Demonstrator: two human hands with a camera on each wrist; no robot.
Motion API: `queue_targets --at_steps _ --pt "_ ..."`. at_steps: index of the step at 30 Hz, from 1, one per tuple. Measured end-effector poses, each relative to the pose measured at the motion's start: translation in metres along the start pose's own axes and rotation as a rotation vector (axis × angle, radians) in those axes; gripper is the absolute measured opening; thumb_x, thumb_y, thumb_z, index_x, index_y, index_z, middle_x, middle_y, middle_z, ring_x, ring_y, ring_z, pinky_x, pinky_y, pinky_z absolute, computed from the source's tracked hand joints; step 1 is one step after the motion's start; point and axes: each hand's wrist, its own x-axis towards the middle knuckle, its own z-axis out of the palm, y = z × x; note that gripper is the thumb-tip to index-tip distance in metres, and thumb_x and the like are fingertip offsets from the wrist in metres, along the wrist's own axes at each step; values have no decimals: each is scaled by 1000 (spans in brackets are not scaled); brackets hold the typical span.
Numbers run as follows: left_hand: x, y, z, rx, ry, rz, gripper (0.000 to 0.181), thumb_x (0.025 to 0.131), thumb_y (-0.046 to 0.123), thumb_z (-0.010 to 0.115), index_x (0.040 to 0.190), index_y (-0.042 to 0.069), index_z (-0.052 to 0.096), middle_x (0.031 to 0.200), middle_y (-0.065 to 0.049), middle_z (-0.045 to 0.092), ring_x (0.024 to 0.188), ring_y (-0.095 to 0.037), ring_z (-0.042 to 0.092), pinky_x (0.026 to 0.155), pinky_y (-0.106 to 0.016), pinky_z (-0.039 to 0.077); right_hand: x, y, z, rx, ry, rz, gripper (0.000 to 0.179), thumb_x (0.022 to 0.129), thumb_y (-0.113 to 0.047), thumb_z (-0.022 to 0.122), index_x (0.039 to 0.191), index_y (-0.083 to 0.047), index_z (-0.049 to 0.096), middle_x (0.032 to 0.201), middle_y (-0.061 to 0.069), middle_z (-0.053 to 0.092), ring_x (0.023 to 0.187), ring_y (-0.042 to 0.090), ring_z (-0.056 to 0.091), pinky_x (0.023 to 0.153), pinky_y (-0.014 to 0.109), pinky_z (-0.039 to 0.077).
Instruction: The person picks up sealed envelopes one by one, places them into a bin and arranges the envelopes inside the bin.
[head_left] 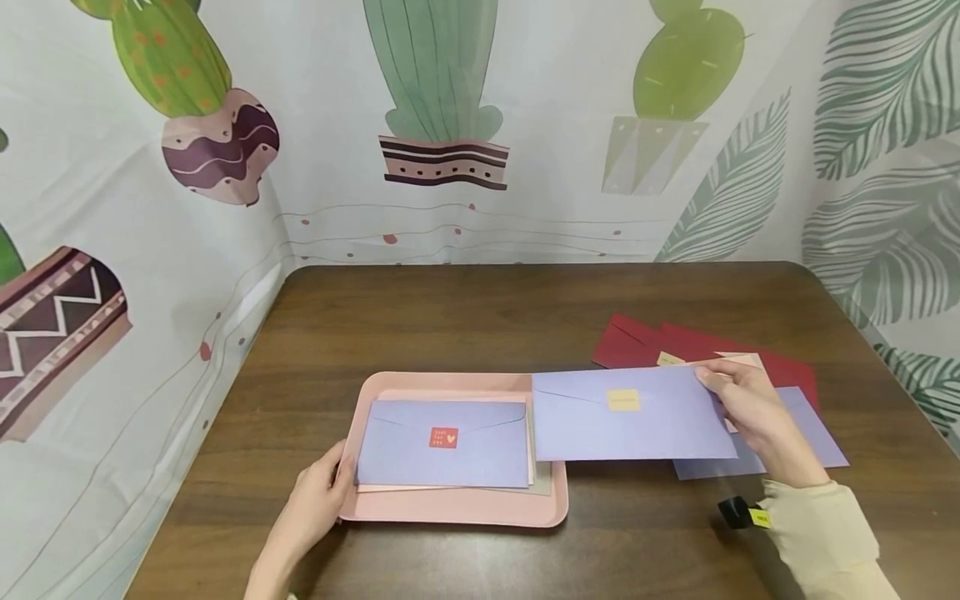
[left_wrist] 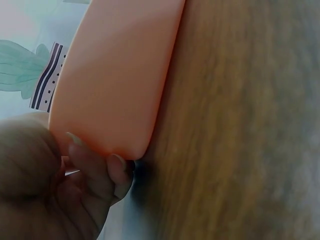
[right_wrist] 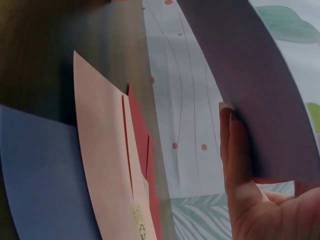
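Observation:
My left hand grips the left edge of a pink tray, its fingers curled at the tray's corner in the left wrist view. Inside the tray lies a lavender envelope with a red heart sticker, on top of paler envelopes that show at its edges. At the right, my right hand pinches the right end of another lavender envelope, which bears a small yellow sticker. This envelope is held raised, flap side visible, its left end overlapping the tray's right rim in the head view.
Right of the tray lies a loose pile: red envelopes, a pale pink envelope and a lavender envelope, partly hidden by the held one. A black device with a yellow tag sits at the right wrist. Cactus-print cloth hangs behind the wooden table.

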Motion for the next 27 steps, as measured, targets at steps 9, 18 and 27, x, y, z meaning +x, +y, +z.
queue_targets --at_steps 9,18,27 --pt "1 2 -1 10 -5 -13 27 101 11 47 125 4 58 100 -11 68 86 -19 57 77 -40 50 1 -3 7 12 11 -44 48 102 -18 47 136 15 39 66 -16 45 55 3 37 51 22 34" --pt "1 2 0 9 -7 -20 28 101 11 46 126 5 58 100 -10 68 86 -19 57 77 -39 50 2 -3 18 43 6 -34 46 102 -17 46 133 15 38 71 -19 50 60 -1 43 52 19 35" --pt "1 1 1 8 -2 -14 28 101 11 47 126 5 58 100 -10 68 84 -18 57 76 -38 49 1 -8 27 53 -21 -44 45 101 -15 47 133 15 38 66 -14 43 53 1 34 50 20 32"
